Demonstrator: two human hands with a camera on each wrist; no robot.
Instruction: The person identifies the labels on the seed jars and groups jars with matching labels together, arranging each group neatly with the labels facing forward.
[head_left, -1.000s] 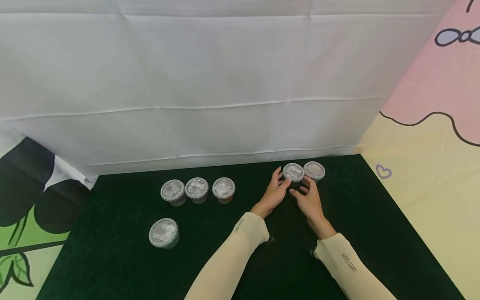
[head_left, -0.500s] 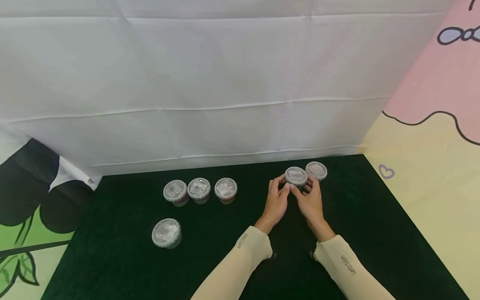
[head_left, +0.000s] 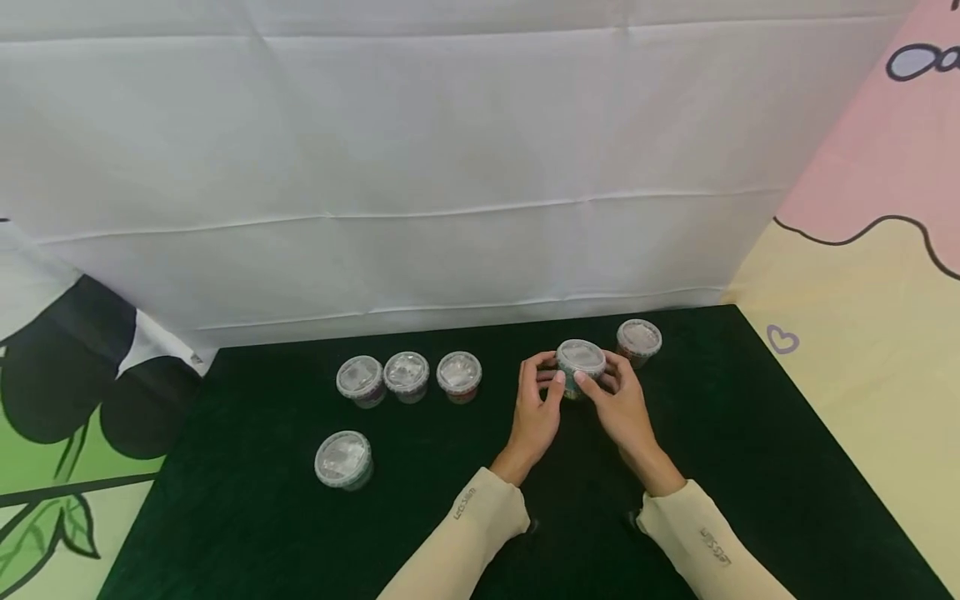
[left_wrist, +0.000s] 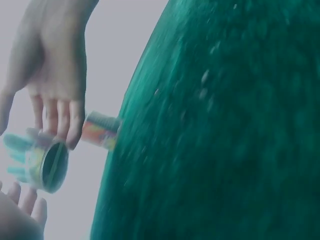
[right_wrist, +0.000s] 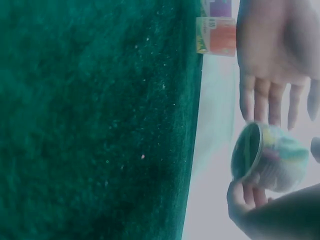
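A round plastic tub (head_left: 581, 357) with a clear lid and a teal, printed side is held upright between both hands. My left hand (head_left: 536, 408) grips its left side, thumb on the near face. From the right, my right hand (head_left: 622, 408) holds it in the same way, the thumbs a little apart. Both wrist views show the bare underside of the tub (left_wrist: 54, 167), raised off the dark green cloth. A second lidded tub (head_left: 639, 340) stands behind and to the right of the right hand, with an orange print on its side.
Three lidded tubs stand in a row on the left: a left one (head_left: 362, 379), a middle one (head_left: 407, 375) and a right one (head_left: 459, 375). Another tub (head_left: 343, 458) sits nearer. Behind the green table cloth (head_left: 247, 517) hangs a white sheet (head_left: 450, 150).
Both hands have closed in on the tub, lifted it and drawn it nearer, away from the tub at the back right. The head view has shifted slightly.
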